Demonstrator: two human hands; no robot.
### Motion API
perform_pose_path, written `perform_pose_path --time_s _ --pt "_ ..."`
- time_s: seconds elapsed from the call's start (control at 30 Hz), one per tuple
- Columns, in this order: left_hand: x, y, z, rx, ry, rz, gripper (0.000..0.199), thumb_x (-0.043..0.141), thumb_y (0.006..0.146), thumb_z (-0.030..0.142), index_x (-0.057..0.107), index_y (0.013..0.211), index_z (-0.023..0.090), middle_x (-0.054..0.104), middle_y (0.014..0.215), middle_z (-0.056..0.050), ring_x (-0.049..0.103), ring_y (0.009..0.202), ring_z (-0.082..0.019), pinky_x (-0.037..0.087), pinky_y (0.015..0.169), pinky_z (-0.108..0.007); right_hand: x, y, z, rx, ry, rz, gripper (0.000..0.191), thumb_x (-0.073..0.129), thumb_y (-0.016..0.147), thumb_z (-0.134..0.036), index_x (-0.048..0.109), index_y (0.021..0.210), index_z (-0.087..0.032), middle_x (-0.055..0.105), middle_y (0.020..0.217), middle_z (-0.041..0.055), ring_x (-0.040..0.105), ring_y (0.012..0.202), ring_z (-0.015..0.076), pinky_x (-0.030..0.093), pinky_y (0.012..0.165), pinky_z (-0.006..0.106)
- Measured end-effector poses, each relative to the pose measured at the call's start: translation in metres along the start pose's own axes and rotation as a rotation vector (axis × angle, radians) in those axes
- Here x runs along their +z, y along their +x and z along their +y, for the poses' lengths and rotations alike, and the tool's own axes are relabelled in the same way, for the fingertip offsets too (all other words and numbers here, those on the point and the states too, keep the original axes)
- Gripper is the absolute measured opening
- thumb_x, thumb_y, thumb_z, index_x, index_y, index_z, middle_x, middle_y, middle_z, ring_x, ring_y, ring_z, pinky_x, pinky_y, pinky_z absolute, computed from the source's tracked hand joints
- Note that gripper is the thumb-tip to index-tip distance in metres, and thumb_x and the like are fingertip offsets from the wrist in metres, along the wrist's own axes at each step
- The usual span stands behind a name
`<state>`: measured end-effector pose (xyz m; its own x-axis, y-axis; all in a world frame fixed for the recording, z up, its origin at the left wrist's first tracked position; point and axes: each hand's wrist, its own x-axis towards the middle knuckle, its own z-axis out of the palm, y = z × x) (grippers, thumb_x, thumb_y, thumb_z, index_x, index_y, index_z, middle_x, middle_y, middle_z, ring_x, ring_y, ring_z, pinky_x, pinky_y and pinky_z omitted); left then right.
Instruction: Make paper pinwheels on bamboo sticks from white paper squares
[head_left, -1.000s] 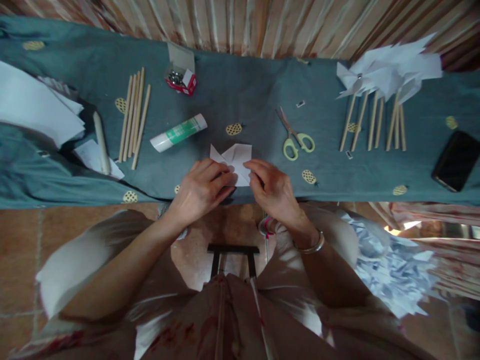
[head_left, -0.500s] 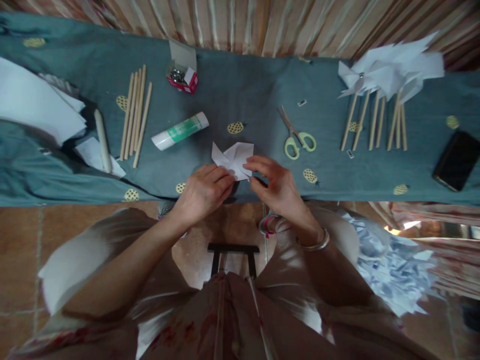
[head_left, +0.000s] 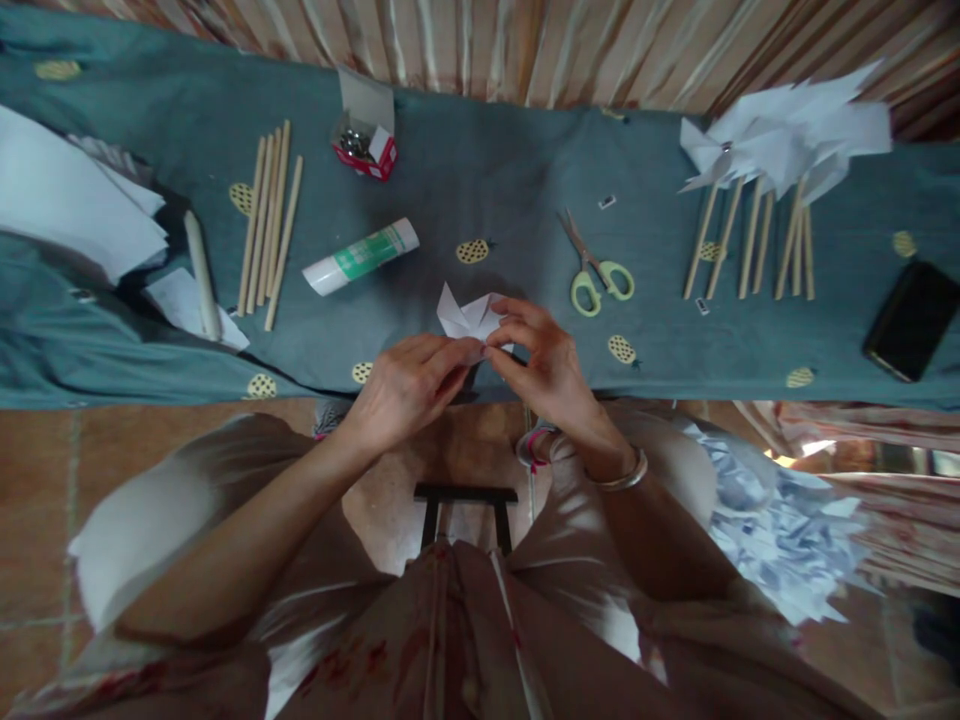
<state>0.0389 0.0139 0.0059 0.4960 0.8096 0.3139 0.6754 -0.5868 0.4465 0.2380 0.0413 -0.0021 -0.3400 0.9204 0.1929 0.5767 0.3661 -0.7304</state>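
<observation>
A small white paper pinwheel [head_left: 471, 316], partly folded with its points standing up, is between my hands near the table's front edge. My left hand [head_left: 412, 385] grips its lower left side, thumb and fingers pressed together. On the other side my right hand [head_left: 541, 362] pinches the paper's lower right with curled fingers. The two thumbs nearly meet at its near edge, and my fingers cover part of the folds. A glue stick [head_left: 361, 257] lies to the left, and scissors [head_left: 596, 275] with light green handles lie to the right.
Wooden sticks [head_left: 268, 225] and a red box of metal pins [head_left: 365, 145] are at the left, beyond them white paper sheets [head_left: 71, 195]. Finished pinwheels [head_left: 787, 140] on sticks and a black phone [head_left: 913, 322] are at the right. A pile of folded paper [head_left: 787, 530] sits below.
My right fingers have closed onto the paper, and my left thumb has moved in toward its middle. The pinwheel has turned slightly and shifted a little right.
</observation>
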Motion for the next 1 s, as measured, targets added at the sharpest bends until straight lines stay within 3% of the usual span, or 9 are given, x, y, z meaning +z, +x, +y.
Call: perform_pose_path --time_s 0.17,0.43,0.87,1.0 --pt "0.002 -0.0009 -0.002 0.051 -0.015 -0.019 0.024 0.048 0.097 0.023 0.069 0.108 0.016 0.072 0.098 -0.009 0.065 0.086 -0.019 0.054 0.074 -0.031 0.0039 -0.0003 -0.0016 0.023 -0.036 -0.004 0.012 0.058 0.087 -0.025 0.067 0.08 -0.021 0.063 0.125 0.007 0.06 0.117 0.0242 0.048 0.101 0.044" --pt "0.0053 -0.0009 -0.0049 0.021 -0.053 -0.035 0.024 0.05 0.097 0.025 0.071 0.105 0.016 0.071 0.098 -0.01 0.065 0.088 -0.02 0.054 0.075 -0.033 0.005 -0.0006 -0.002 0.038 -0.07 0.019 0.01 0.06 0.084 -0.02 0.067 0.079 -0.025 0.063 0.119 0.0038 0.059 0.115 0.0224 0.049 0.102 0.044" --pt "0.0067 0.0013 -0.0066 0.026 -0.042 -0.015 0.022 0.052 0.096 0.024 0.072 0.1 0.015 0.072 0.096 -0.009 0.064 0.086 -0.019 0.052 0.074 -0.03 0.0056 -0.002 -0.0015 0.042 -0.071 0.027 0.005 0.061 0.083 -0.019 0.065 0.085 -0.021 0.063 0.123 0.0084 0.058 0.12 0.0243 0.047 0.104 0.045" --pt "0.0071 0.0021 -0.007 0.019 -0.056 -0.019 0.021 0.053 0.095 0.023 0.072 0.1 0.016 0.071 0.096 -0.008 0.064 0.086 -0.019 0.052 0.074 -0.031 0.0053 -0.0022 -0.0017 0.049 -0.078 0.028 0.008 0.061 0.083 -0.02 0.067 0.086 -0.024 0.063 0.122 0.0046 0.059 0.118 0.0229 0.048 0.104 0.045"
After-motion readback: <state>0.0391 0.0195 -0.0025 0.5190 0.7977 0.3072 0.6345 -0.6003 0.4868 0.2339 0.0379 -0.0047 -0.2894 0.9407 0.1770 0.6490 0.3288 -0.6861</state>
